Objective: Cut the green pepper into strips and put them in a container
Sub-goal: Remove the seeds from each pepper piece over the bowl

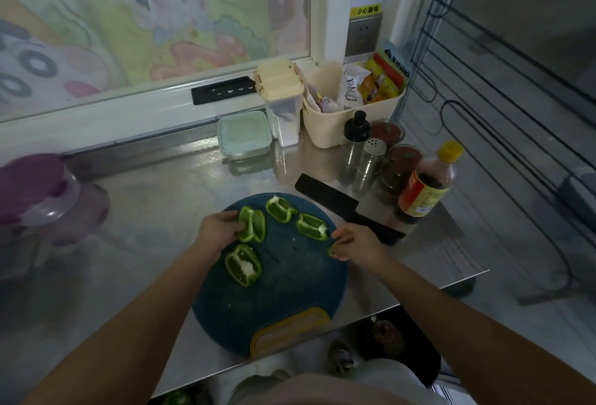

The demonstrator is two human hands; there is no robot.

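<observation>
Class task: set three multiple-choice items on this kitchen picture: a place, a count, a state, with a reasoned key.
1. Where is the knife? A in a hand; B on the counter beside the cutting board; C in the basket.
2. How many large pepper pieces lie on the cutting board? A two; B four; C six.
3. The mint container is: A lidded; B open; C tipped over.
Key: B, it lies unheld right of the board; B, four show; A, its lid sits on.

Four green pepper pieces, pale insides up, spread over the far half of the blue board
</observation>
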